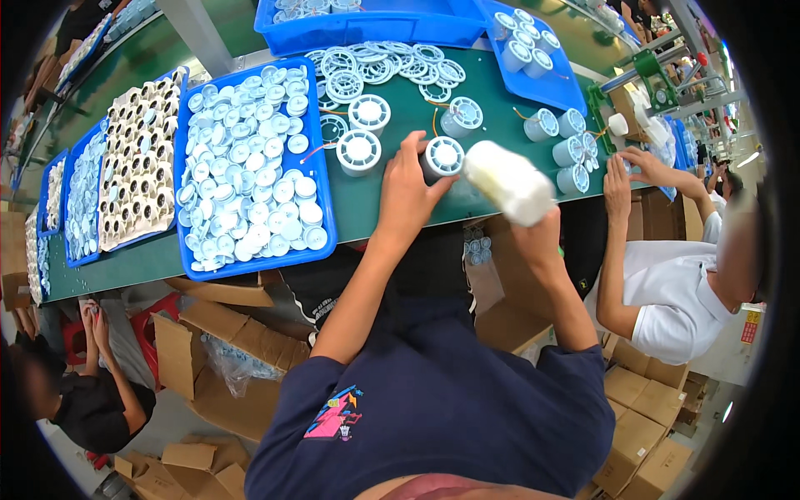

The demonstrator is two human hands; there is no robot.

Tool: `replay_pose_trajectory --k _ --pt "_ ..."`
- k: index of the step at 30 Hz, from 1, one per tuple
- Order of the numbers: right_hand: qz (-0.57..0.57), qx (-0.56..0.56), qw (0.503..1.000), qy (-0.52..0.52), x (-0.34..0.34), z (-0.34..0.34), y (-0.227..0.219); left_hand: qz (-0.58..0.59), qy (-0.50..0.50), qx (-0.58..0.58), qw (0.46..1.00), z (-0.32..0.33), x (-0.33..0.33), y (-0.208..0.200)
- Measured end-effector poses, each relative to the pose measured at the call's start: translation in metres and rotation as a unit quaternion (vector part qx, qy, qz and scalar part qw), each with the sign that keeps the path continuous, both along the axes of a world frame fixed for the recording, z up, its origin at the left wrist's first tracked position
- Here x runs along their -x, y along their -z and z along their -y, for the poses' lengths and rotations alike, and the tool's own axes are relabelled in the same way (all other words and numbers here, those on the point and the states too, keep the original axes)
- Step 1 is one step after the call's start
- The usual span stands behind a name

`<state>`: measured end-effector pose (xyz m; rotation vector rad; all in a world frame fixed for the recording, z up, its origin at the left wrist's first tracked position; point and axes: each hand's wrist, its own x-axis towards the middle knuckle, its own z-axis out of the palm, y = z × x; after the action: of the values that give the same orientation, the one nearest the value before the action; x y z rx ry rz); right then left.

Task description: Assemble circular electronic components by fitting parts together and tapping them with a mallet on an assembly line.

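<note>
My left hand point(406, 185) is closed around a dark cylindrical housing with a pale, slotted round cap point(443, 156), which stands upright on the green table. My right hand point(537, 237) grips a thick white cylinder point(510, 182), smeared by motion. Its far end is close to the capped housing's right side, and whether they touch I cannot tell. Just left of my left hand stand two more capped housings point(358, 152), point(369, 112) with thin wires. Another wired housing point(462, 117) is beyond my hands. Loose pale rings point(343, 86) lie piled at the back.
A blue tray point(327, 225) of pale round caps lies on the left, beside a tray of moulded pulp point(125, 162). Finished-looking cylinders point(571, 150) stand at right, near a green hand press point(646, 75). A co-worker's hands point(618, 179) are at the table's right edge. Cardboard boxes point(208, 358) sit below.
</note>
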<state>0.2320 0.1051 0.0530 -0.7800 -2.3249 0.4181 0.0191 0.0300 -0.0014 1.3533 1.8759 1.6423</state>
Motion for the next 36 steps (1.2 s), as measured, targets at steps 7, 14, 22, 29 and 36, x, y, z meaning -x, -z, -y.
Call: replay_pose_trajectory --k 7,14,22,29,36 --pt "0.046 0.138 0.984 0.102 -0.009 -0.006 0.012 -0.035 -0.007 -0.036 0.999 0.003 -0.002 -0.005" --pt "-0.057 0.250 0.945 0.203 -0.009 -0.002 0.005 -0.181 0.018 -0.191 0.965 0.011 -0.002 -0.016" --pt "-0.006 0.064 0.978 0.199 0.021 -0.011 0.028 -0.087 0.280 -0.088 0.952 0.013 -0.012 -0.013" --pt "0.000 -0.042 0.999 0.022 0.076 -0.059 -0.002 -0.175 0.191 -0.019 0.966 0.002 -0.015 0.000" --pt "0.026 -0.036 0.997 -0.062 0.105 -0.079 0.001 -0.172 0.077 -0.017 0.982 -0.003 -0.013 0.006"
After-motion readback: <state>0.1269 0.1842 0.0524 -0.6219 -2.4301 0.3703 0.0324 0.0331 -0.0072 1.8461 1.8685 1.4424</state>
